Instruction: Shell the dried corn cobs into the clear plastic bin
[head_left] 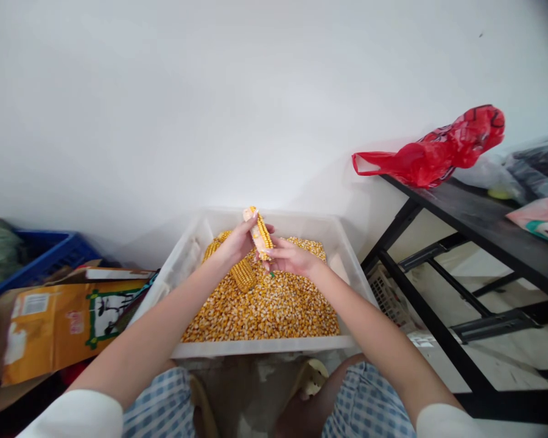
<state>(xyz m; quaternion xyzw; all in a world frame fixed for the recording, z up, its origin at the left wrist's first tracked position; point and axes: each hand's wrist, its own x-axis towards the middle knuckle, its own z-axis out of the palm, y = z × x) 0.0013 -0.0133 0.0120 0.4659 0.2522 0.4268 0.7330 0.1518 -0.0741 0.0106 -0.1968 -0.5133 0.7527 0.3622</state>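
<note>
grip: left hand [240,239] and right hand [293,255] pinched a half-stripped cob [262,235] | looked pretty light, stiff, kinda bumpy | ends seemed best to hold, tbh

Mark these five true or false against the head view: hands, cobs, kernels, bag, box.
1. The left hand and right hand are on one cob. True.
2. The held cob is fully covered in kernels. False: it has yellow rows beside a bare, pale strip.
3. Loose kernels lie in the bin. True.
4. The red bag lies on the floor. False: it lies on the black table.
5. The cardboard box is right of the bin. False: it is left of it.
</note>
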